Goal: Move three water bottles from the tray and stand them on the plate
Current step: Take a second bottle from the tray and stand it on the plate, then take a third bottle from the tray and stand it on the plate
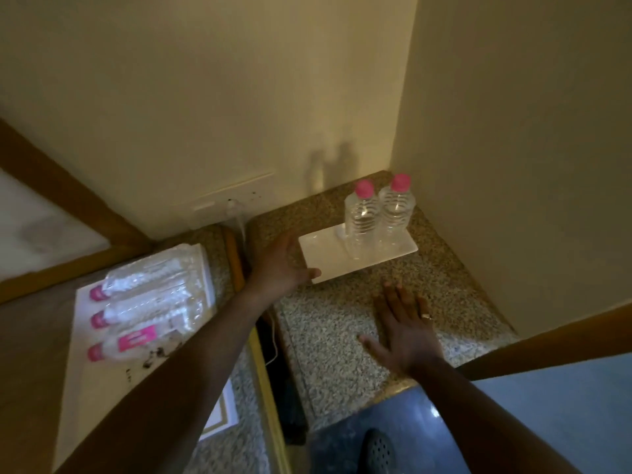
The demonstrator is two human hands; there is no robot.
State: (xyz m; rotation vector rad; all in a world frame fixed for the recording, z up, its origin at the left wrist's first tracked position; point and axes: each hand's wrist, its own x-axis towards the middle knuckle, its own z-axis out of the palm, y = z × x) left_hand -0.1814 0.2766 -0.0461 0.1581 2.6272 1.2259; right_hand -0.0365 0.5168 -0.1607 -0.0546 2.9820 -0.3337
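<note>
Two clear water bottles with pink caps, one [361, 220] and the other [396, 213], stand upright on the right half of a white rectangular plate [325, 254] on a granite counter. Three more pink-capped bottles lie on their sides on a white tray [102, 367] at the left: top [147, 278], middle [150, 307], bottom [133, 342]. My left hand [282, 265] hovers open at the plate's left edge, thumb touching its near corner, holding nothing. My right hand [403, 330] is spread flat over the counter in front of the plate.
The granite counter [328, 330] sits in a corner between two cream walls. A dark gap with a white cable [273, 340] separates it from the tray's surface. A wooden frame [68, 206] runs at the far left. A blue surface [513, 422] lies at the lower right.
</note>
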